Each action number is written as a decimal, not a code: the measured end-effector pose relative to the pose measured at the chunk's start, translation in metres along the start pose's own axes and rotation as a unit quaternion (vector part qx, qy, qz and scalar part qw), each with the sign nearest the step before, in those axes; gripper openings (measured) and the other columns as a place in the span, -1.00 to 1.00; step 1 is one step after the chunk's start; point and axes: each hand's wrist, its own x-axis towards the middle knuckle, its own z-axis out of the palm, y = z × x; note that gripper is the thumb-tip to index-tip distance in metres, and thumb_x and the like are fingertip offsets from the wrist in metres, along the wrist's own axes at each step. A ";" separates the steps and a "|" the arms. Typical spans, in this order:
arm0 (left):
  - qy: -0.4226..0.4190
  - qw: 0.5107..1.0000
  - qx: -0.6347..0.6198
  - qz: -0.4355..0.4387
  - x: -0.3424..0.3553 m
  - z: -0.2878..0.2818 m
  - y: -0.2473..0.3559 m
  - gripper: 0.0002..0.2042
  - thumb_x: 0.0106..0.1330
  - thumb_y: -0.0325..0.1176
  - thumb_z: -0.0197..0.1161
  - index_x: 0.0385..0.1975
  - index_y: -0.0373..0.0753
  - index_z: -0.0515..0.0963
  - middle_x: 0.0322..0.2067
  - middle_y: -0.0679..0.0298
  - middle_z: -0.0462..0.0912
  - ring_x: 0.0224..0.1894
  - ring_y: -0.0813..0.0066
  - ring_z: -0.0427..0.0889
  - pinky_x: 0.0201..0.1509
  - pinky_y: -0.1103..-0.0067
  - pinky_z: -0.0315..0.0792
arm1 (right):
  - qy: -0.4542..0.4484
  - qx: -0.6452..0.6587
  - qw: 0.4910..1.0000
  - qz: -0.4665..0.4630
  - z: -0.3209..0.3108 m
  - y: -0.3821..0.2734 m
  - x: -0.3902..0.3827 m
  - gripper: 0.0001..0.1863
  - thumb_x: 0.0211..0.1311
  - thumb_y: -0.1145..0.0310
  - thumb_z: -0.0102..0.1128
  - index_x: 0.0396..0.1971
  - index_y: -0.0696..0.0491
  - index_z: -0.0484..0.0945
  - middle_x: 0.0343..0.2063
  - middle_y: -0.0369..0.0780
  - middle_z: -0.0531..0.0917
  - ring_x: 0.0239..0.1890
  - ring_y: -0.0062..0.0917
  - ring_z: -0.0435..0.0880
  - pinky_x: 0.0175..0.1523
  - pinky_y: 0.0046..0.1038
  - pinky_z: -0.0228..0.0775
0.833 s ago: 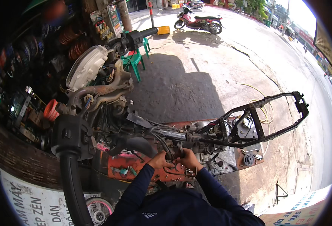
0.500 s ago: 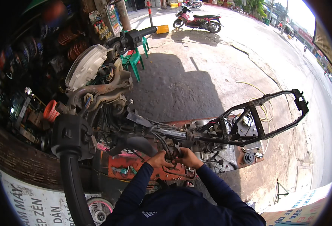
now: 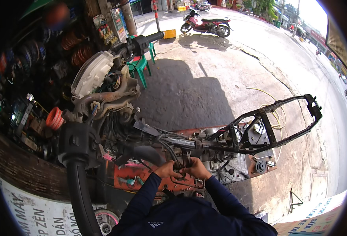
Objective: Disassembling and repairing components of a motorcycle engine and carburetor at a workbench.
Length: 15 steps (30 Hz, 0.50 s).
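Note:
A stripped motorbike frame (image 3: pixel 267 126) lies across the view, its bare rear loop to the right. At its near side, below the middle, my left hand (image 3: pixel 165 170) and my right hand (image 3: pixel 198 169) meet with fingers bent and thumbs almost touching. Both are closed around a small dark part by the black hoses (image 3: pixel 169 151); the fingers hide what it is. Just left of my left hand is a curved black plate (image 3: pixel 148 155). A thin bent metal rod runs beneath my hands.
The frame stands over an orange-red platform (image 3: pixel 120 169) with loose tools and a round dark part (image 3: pixel 261 166). A black handlebar grip (image 3: pixel 81 196) reaches toward me at left. Beyond are a white lamp housing (image 3: pixel 96 74), a green stool (image 3: pixel 140 67) and a parked scooter (image 3: pixel 207 26).
The view has shifted slightly, so the scene sits a little lower. My hands stay together at the same part, with the right fingers bent slightly differently.

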 end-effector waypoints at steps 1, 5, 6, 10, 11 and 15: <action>-0.036 0.999 -0.008 -0.026 0.001 -0.001 0.001 -0.43 -0.09 -0.27 0.58 -0.09 -0.36 0.49 -0.20 0.17 0.65 -0.12 0.42 0.62 0.03 0.47 0.45 | 0.003 0.000 1.000 -0.001 -0.003 0.002 0.001 -0.77 -0.03 0.61 0.45 -0.44 0.11 0.53 -0.52 -0.39 0.58 -0.45 -0.75 0.50 -0.33 -0.59 0.36; -0.085 0.994 -0.025 -0.068 0.004 -0.003 0.010 -0.41 -0.06 -0.30 0.58 -0.02 -0.32 0.46 -0.13 0.20 0.62 -0.06 0.48 0.58 0.09 0.49 0.42 | -0.011 0.039 0.999 -0.029 -0.006 0.008 0.003 -0.78 -0.04 0.63 0.45 -0.49 0.11 0.53 -0.55 -0.39 0.58 -0.47 -0.75 0.50 -0.33 -0.59 0.37; -0.086 0.994 -0.025 -0.068 0.004 -0.003 0.012 -0.41 -0.06 -0.30 0.58 -0.02 -0.32 0.46 -0.13 0.20 0.62 -0.06 0.48 0.58 0.09 0.49 0.42 | 0.012 0.037 0.999 -0.021 -0.006 0.008 0.002 -0.77 -0.05 0.64 0.45 -0.51 0.10 0.52 -0.56 -0.40 0.57 -0.47 -0.75 0.50 -0.33 -0.59 0.38; -0.045 0.997 0.005 -0.062 0.003 -0.001 0.028 -0.36 -0.07 -0.26 0.58 0.02 -0.36 0.45 -0.13 0.17 0.63 -0.06 0.45 0.59 0.08 0.48 0.43 | 0.063 0.007 0.997 -0.048 0.001 0.014 0.001 -0.77 -0.04 0.62 0.45 -0.52 0.09 0.51 -0.60 -0.40 0.56 -0.51 -0.76 0.50 -0.38 -0.62 0.36; -0.039 0.997 0.011 -0.058 0.003 -0.001 0.032 -0.34 -0.07 -0.24 0.58 0.04 -0.37 0.44 -0.12 0.16 0.62 -0.05 0.44 0.59 0.09 0.48 0.43 | 0.071 0.016 0.997 -0.033 -0.001 0.013 0.000 -0.77 -0.03 0.62 0.45 -0.52 0.09 0.51 -0.61 -0.41 0.55 -0.52 -0.76 0.50 -0.41 -0.62 0.36; -0.034 0.998 -0.017 -0.054 0.002 -0.002 0.008 -0.37 -0.08 -0.28 0.59 0.00 -0.35 0.46 -0.14 0.19 0.64 -0.07 0.46 0.60 0.07 0.49 0.44 | 0.059 0.006 0.998 -0.026 0.002 0.000 -0.001 -0.78 0.02 0.63 0.41 -0.53 0.07 0.50 -0.62 -0.40 0.56 -0.56 -0.77 0.48 -0.47 -0.64 0.34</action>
